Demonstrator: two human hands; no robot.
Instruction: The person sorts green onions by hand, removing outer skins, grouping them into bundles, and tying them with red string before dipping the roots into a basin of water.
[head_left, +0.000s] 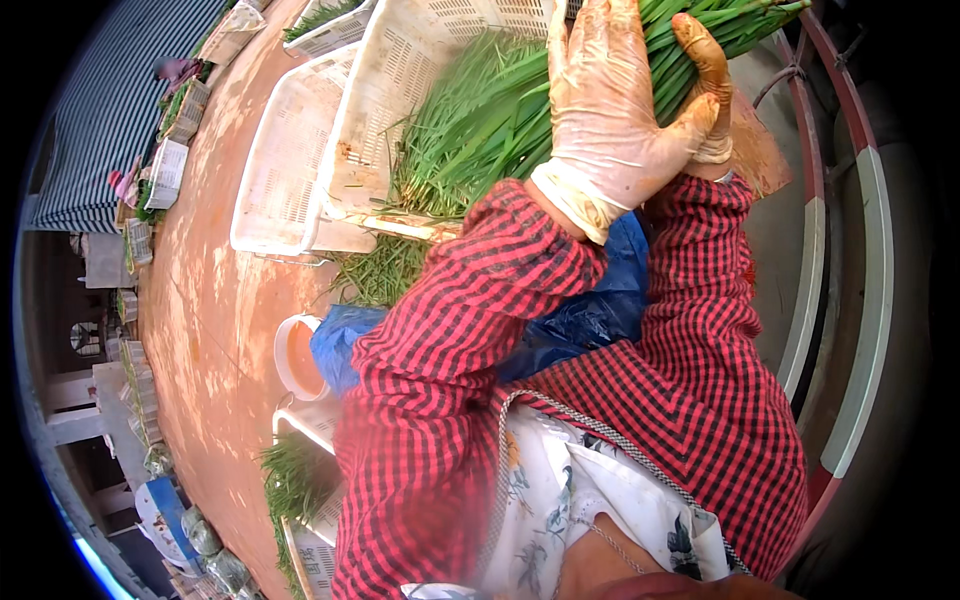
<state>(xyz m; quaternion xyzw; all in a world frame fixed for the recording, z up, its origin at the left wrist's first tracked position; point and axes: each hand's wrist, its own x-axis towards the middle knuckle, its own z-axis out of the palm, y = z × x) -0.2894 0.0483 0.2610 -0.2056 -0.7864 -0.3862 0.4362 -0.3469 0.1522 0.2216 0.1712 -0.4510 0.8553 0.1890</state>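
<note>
A bundle of long flat green leaves (739, 30), like garlic chives, slants across the top of the view. My right hand (712, 82), in a stained pale glove, grips it with the thumb over the leaves. My left hand (615, 112), in a thin whitish glove, lies back up across the same leaves. Its fingers are stretched out straight and its thumb points right; the top edge cuts off the fingertips. Left of it, a loose heap of green leaves (457, 142) rests before a white slatted plastic crate (375, 112).
A second white crate (285, 150) stands farther left on the reddish ground (210, 300). Nearer me are a white bucket (295, 356) and a crate holding greens (300, 476). Red-and-white rails (870, 225) curve along my right. Two people sit beside crates at far left.
</note>
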